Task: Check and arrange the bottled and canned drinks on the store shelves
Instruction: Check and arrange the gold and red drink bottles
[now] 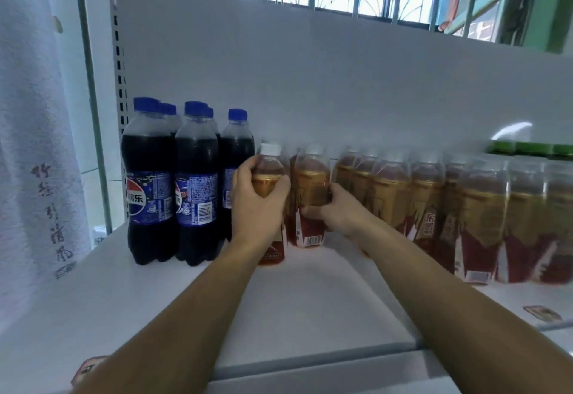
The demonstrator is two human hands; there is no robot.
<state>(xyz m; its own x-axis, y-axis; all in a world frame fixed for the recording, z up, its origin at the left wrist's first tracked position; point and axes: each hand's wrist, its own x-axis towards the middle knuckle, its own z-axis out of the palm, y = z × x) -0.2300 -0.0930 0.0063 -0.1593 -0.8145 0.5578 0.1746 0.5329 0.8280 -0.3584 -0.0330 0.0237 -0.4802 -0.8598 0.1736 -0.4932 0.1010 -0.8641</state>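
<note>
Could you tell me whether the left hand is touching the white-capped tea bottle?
Touching: the head view shows the left hand wrapped around the tea bottle.

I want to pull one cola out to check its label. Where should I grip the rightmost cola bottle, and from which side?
Grip the rightmost cola bottle around its shoulder above the label, coming from the front and above. Its right side is crowded by the left hand and the tea bottle; another cola bottle stands close on its left.

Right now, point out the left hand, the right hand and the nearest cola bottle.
left hand (257, 204), head view, back of hand.
right hand (336, 210), head view, knuckles.
nearest cola bottle (150, 195), head view, blue label.
</note>
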